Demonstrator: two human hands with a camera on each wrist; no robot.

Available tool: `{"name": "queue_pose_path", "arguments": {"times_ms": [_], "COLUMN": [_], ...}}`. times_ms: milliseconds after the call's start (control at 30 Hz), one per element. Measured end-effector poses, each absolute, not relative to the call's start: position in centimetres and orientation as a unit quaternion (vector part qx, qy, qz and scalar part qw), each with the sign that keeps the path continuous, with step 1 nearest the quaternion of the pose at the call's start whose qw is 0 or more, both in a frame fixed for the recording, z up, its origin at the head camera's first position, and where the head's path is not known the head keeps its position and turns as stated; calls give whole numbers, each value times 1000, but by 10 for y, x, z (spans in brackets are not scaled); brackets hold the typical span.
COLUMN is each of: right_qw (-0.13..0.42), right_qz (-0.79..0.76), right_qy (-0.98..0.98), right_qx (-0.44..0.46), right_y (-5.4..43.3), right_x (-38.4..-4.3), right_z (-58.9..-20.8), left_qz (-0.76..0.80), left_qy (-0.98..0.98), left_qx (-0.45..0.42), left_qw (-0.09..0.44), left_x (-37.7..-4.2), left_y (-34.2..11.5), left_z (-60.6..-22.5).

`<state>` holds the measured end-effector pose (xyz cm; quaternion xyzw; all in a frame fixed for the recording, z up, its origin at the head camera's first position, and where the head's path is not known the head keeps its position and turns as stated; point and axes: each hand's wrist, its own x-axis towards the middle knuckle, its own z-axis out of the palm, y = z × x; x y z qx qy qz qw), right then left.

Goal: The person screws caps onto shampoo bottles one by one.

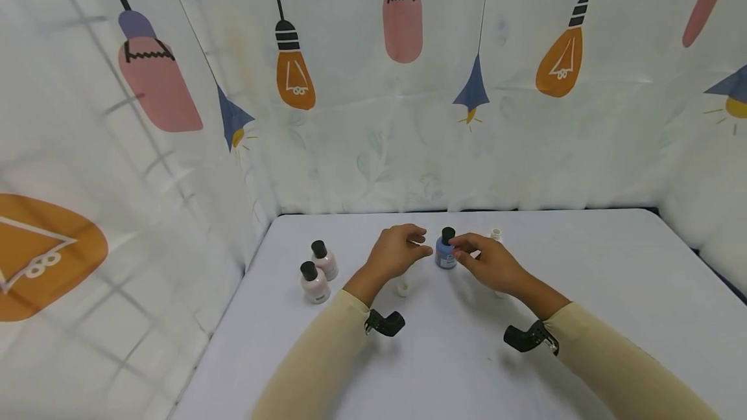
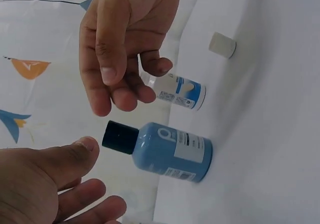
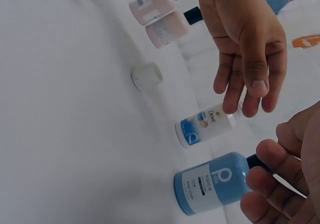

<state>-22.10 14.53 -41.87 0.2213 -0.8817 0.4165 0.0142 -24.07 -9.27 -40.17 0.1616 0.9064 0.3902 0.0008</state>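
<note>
A blue bottle (image 1: 445, 256) with a black cap (image 2: 120, 137) stands upright on the table between my hands. My left hand (image 1: 398, 250) hovers to its left, fingers loosely bent and holding nothing. My right hand (image 1: 491, 263) is on the other side, its relaxed fingertips close to the cap; the left wrist view shows a small gap there. White-and-blue bottles stand beyond the hands: one (image 2: 181, 91) near my right hand, another (image 3: 206, 126) labelled Dove near my left hand. My left hand mostly hides the second one in the head view.
Two pink bottles (image 1: 316, 282) with black caps stand at the left of the white table (image 1: 583, 264). Small white cylinders lie nearer me, one (image 3: 146, 76) on the left and one (image 2: 222, 44) on the right. Patterned cloth (image 1: 362, 148) hangs behind.
</note>
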Motion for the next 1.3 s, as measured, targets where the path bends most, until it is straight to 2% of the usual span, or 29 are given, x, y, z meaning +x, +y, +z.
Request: {"name": "queue_pose_path", "arguments": {"times_ms": [400,800,1067,1300], "right_qw": [0,-38,-47,-49], "right_qz": [423,424,430,422], "right_qy": [-872,-876,-873,-871], "right_qx": [246,228,227,248], "right_y": [130,106,91,78], "right_x": [-214,-212,-214,-217], "right_z": [-431,-450,-462,-470], "left_qz": [407,424,450,448], "left_qy": [904,905,892,893], "left_qx": [110,39,47,51], "left_qw": [-66,-27,1,-7], "left_x": [-236,-246,-256,-264], "left_y": [-128,-131,-132,-132], "left_z": [-416,-441,-455,-460]}}
